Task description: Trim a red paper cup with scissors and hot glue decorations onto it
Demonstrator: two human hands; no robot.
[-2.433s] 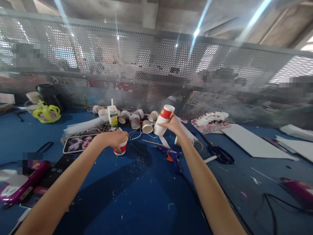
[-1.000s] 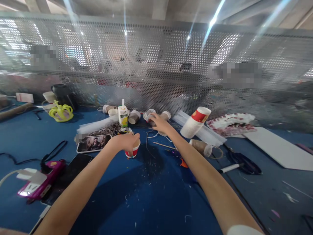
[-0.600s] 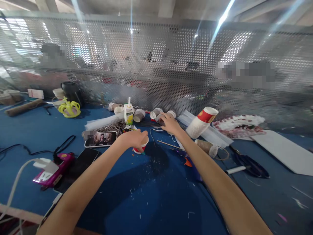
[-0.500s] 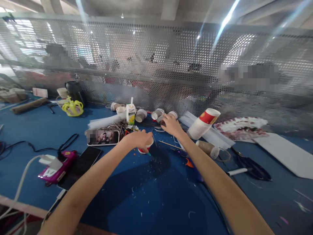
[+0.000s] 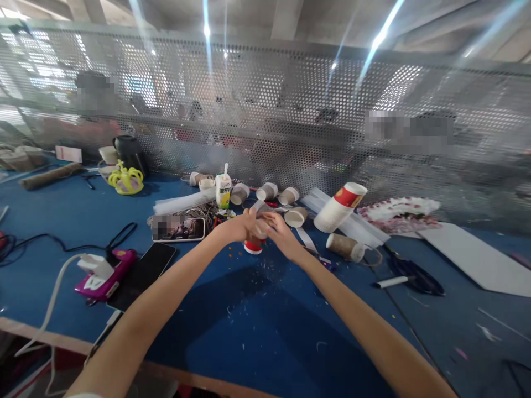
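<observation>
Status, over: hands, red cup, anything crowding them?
Left hand and right hand together at red cup, top hidden. Pale item between them, blurred, grip unclear. Tan cup lying close beyond right hand.

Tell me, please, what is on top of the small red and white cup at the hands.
Over the cup are the left hand, the right hand and, between them, a pale, motion-blurred thing. They cover the cup's upper part, so its inside cannot be seen.

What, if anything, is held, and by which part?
The left hand and right hand hold a blurred cup by its sides; exact finger contact is unclear.
</observation>
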